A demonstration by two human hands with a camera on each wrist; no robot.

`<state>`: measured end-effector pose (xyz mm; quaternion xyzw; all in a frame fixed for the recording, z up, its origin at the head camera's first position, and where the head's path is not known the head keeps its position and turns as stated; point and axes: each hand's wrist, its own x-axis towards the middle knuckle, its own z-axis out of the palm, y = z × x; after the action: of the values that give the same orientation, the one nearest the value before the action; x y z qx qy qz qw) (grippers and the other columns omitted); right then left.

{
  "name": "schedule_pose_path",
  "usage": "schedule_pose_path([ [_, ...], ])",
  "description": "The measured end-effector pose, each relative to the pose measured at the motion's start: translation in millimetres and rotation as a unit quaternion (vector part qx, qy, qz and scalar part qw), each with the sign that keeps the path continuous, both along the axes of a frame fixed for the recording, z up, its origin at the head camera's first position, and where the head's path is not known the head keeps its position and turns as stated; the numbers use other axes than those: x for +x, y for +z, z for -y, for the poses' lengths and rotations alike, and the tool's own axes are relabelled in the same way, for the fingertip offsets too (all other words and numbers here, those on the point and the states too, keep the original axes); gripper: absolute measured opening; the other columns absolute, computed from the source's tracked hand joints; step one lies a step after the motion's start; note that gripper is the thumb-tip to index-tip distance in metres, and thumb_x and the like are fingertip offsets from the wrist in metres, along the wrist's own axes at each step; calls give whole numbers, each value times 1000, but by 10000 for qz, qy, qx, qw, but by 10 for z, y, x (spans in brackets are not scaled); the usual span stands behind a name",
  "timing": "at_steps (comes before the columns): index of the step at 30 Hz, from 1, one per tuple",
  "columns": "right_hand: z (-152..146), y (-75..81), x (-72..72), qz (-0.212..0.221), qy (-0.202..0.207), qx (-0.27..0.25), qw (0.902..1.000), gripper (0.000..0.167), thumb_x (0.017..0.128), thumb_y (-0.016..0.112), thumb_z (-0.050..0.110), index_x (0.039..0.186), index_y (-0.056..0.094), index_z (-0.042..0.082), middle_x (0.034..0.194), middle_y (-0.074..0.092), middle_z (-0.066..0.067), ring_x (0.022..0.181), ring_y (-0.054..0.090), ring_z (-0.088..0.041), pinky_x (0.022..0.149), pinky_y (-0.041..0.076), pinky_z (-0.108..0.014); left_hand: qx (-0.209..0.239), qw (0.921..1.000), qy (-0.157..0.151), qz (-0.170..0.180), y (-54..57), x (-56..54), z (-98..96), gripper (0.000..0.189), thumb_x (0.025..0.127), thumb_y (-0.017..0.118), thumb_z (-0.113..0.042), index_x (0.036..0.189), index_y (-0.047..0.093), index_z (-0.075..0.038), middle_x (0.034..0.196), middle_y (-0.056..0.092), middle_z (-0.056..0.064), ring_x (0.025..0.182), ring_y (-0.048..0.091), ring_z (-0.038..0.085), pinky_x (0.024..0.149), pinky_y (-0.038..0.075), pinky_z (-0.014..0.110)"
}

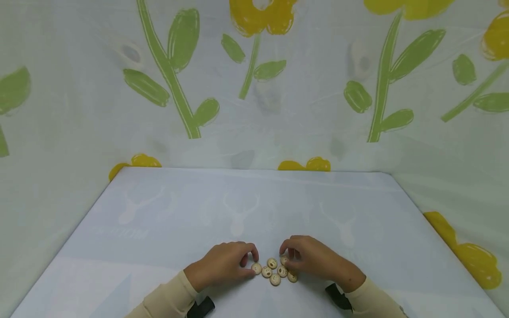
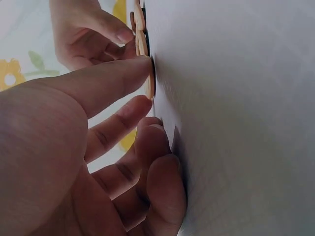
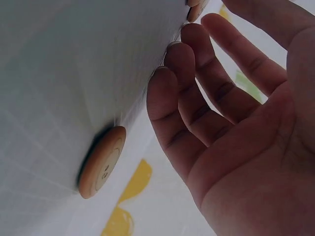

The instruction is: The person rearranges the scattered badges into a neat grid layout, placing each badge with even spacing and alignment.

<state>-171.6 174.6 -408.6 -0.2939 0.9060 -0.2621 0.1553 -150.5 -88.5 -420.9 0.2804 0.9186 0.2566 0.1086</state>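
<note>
Several round wooden buttons with dark markings lie close together on the table in the head view. My left hand [image 1: 226, 263] pinches the leftmost button [image 1: 256, 268] between thumb and index finger; in the left wrist view this button [image 2: 150, 88] stands edge-on at the fingertips. At the cluster's upper right, my right hand [image 1: 314, 258] has thumb and index finger around another button [image 1: 284, 259], partly hidden by them. A middle button [image 1: 272, 263] and a lower button [image 1: 275, 279] lie between the hands. In the right wrist view a two-holed button [image 3: 103, 162] lies near the curled fingers.
The pale table [image 1: 175, 212] carries faint deer-head prints and stretches behind the hands to its far edge. A white cloth [image 1: 310, 97] with green and yellow flowers hangs behind it. Black wrist straps [image 1: 200, 308] show at both sleeves.
</note>
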Motion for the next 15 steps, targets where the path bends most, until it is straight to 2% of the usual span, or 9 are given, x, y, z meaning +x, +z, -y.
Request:
schedule_pose_path([
  [7, 25, -67, 20, -87, -36, 20, 10000, 11, 88, 75, 18, 97, 71, 20, 83, 57, 13, 76, 52, 0, 68, 46, -22, -40, 10000, -73, -24, -12, 14, 15, 22, 83, 80, -32, 100, 66, -27, 73, 51, -14, 62, 43, 0, 58, 36, 24],
  [15, 30, -13, 7, -257, 2, 93, 9996, 8, 89, 75, 19, 95, 70, 21, 82, 57, 14, 75, 51, 0, 68, 46, -22, -19, 9999, -76, -120, -31, -34, 16, 21, 84, 79, -31, 99, 65, -28, 72, 50, -14, 61, 42, 0, 57, 36, 23],
])
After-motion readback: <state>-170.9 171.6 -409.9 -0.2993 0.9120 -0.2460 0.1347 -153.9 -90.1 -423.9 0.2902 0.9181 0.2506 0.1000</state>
